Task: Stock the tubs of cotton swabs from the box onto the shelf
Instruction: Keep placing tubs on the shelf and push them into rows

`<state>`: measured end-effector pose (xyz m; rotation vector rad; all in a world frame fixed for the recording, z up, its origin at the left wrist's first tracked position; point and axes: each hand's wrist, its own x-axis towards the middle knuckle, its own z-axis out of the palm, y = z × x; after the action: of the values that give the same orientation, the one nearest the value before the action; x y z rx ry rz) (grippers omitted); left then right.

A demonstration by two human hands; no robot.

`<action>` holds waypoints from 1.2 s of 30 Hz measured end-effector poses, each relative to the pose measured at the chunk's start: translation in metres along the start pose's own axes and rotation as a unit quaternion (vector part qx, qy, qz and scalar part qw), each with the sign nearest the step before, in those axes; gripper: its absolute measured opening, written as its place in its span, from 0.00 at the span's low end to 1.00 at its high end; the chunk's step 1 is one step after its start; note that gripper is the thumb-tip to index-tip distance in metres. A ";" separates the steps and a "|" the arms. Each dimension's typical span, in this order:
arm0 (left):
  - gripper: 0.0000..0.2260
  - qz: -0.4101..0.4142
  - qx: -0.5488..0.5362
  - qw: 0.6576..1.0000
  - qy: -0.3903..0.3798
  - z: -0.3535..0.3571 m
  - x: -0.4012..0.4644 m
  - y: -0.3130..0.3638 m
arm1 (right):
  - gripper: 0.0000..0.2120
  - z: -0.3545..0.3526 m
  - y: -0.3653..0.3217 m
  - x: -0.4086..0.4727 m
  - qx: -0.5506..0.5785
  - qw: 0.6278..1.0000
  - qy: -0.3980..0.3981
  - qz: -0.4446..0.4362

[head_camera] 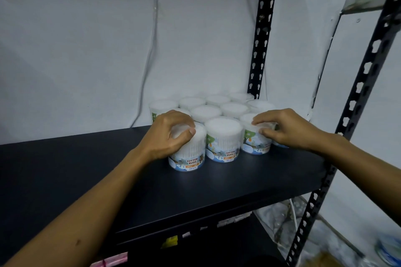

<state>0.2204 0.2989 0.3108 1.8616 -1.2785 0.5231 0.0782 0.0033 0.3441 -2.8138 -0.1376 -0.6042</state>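
On the black shelf (217, 182), towards its back right corner, a cluster of clear round tubs of cotton swabs (217, 106) is stood upright in rows, their lids showing white from the swab tips packed beneath. Three tubs form the front row. The left front tub (187, 154) is gripped from above by the left hand (168, 134), the fingers curled over the lid and the thumb pressed against its near rim. "COTTON BUDS" is printed in brown letters on its label, above a blue and white band; the smaller print below it is too blurred to be read. The middle front tub (223, 138) is left untouched, just beside the first, and the same "COTTON BUDS" wording and a green tree drawing are carried on it. The right front tub (256, 141) is held at its lid edge by the right hand (284, 128), pinched between fingertips and thumb; its label is partly turned away, and only fragments of lettering can be made out.

Behind the tubs a pale wall is seen, with a thin cable (149, 54) hung down it. The shelf is carried by black slotted metal uprights (261, 34) at the right. On the lower level, dim packets with a yellow tag (170, 241) and what appear to be clear plastic bags (280, 214) are stored.
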 end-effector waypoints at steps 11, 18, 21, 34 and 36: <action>0.12 -0.001 -0.002 1.000 0.003 0.000 -0.001 0.003 | 0.14 0.005 -0.003 0.005 -0.028 0.999 0.011 -0.011; 0.12 -0.001 -0.001 1.000 0.002 0.000 -0.001 0.004 | 0.13 0.008 -0.004 0.005 -0.045 0.999 0.022 -0.014; 0.13 -0.002 0.001 1.000 0.001 0.000 -0.001 0.004 | 0.13 0.006 -0.006 0.004 -0.029 0.999 0.023 -0.015; 0.09 -0.059 -0.017 0.997 0.052 0.006 0.030 0.038 | 0.15 -0.021 0.022 -0.014 -0.090 0.991 0.036 0.088; 0.08 -0.053 0.019 0.998 -0.014 0.014 0.042 0.049 | 0.17 -0.023 0.026 -0.015 -0.112 0.986 0.009 0.120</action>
<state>0.1913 0.2551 0.3507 1.9622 -1.1871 0.4682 0.0590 -0.0280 0.3516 -2.9734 0.2869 -0.6203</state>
